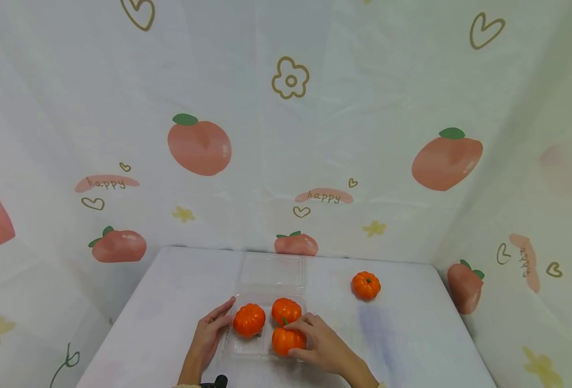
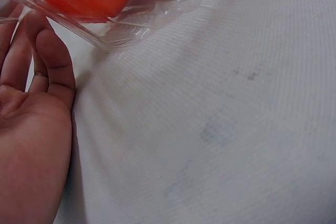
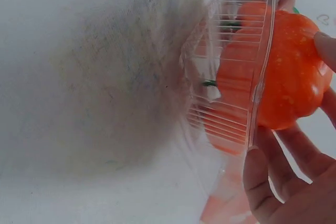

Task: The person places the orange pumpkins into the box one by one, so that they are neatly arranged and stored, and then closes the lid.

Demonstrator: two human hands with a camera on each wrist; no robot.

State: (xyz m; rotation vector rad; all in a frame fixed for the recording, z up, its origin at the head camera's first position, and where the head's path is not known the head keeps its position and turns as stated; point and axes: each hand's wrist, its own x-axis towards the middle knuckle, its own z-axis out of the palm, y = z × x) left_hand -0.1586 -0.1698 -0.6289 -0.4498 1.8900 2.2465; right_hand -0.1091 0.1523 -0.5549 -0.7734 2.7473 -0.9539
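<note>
A clear plastic clamshell box lies on the table with its lid folded back, away from me. At its left edge my left hand grips the rim; bent fingers meet the plastic in the left wrist view. My right hand holds a small orange pumpkin by its sides, at the front right of the box; the right wrist view shows this pumpkin beside the ribbed wall. Two more small pumpkins sit in the box, one at left and one at back right.
Another orange pumpkin stands on the white-covered table, to the right of the box. A white cloth backdrop printed with fruit and hearts rises behind and along both sides. A dark, rounded object shows by the left wrist.
</note>
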